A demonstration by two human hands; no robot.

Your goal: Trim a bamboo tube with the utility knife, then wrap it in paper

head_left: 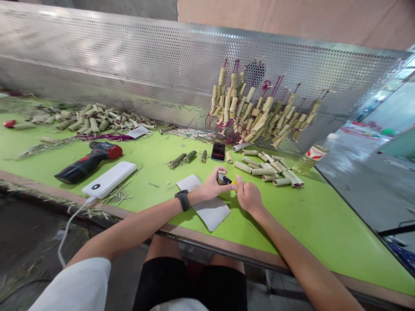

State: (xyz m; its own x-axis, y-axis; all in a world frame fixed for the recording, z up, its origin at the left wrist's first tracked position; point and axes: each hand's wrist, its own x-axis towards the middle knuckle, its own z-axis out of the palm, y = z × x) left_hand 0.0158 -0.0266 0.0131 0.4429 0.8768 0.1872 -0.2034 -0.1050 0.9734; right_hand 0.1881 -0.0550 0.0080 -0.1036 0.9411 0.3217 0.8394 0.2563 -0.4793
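My left hand, with a dark watch on its wrist, is closed around a short bamboo piece. In my right hand is a utility knife with a yellow and black handle. Its blade end lies against the bamboo piece; the exact contact is too small to make out. Under my left forearm and hand, a white sheet of paper rests on the green table. A dark phone lies just beyond my hands, beside several loose bamboo pieces.
Bamboo tubes on purple strings lean against a perforated metal panel. Cut tubes and an oil-coloured bottle stand right. Leftward lie a cordless drill, a white power bank with a cable, and a bamboo pile.
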